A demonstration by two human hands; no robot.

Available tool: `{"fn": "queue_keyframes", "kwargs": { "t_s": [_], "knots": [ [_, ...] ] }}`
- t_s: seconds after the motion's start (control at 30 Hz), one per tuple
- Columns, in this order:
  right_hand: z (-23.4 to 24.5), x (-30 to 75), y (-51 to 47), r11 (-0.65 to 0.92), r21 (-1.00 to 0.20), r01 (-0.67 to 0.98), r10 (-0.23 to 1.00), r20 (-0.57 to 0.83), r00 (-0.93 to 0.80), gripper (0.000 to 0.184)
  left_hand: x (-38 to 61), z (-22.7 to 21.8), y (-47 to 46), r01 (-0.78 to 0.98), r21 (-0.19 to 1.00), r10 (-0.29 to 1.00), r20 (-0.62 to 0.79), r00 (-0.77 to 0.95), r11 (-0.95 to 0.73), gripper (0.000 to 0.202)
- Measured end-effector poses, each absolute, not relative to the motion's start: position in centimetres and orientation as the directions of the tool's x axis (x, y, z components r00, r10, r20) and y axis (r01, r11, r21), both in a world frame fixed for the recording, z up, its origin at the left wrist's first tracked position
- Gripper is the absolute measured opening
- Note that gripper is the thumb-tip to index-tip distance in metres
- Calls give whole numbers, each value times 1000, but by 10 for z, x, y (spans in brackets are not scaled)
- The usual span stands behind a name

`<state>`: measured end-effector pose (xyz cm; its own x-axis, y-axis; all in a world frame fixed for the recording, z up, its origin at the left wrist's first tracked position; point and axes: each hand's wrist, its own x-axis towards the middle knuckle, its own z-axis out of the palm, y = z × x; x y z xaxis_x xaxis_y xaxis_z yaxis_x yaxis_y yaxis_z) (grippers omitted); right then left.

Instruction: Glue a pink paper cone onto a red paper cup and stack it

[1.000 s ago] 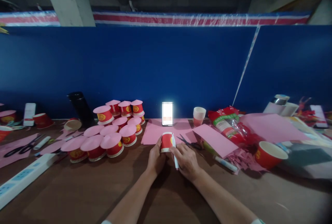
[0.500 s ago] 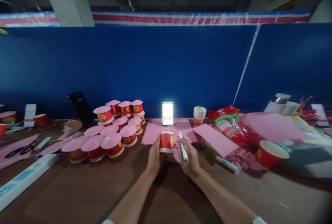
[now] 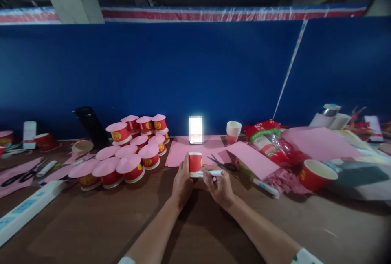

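A small red paper cup with a yellow emblem stands in front of me, its white edge at the bottom. My left hand is closed around its left side. In my right hand is a white pen, held almost level. Its left end points at the cup's lower edge; I cannot tell whether it touches. Black scissors lie just beyond my right hand. Behind the cup, a lit phone stands on pink paper sheets.
Several red cups with pink cone tops are grouped to the left, near a black bottle and a white power strip. On the right are pink paper scraps, a red-green packet and an upright red cup.
The pen has swung from steeply tilted to nearly level, its end now at the cup's lower edge. The scissors beyond my right hand show more fully. My left hand still holds the cup.
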<state>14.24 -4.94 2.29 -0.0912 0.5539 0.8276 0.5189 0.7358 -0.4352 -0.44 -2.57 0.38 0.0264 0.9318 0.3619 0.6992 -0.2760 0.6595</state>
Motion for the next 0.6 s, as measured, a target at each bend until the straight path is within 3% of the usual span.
{"fn": "queue_keyframes", "kwargs": {
  "t_s": [0.6],
  "knots": [
    [28, 139, -51, 726, -460, 511, 594, 794, -128, 18, -1, 11, -30, 753, 596, 935, 349, 72, -280, 72]
  ]
}}
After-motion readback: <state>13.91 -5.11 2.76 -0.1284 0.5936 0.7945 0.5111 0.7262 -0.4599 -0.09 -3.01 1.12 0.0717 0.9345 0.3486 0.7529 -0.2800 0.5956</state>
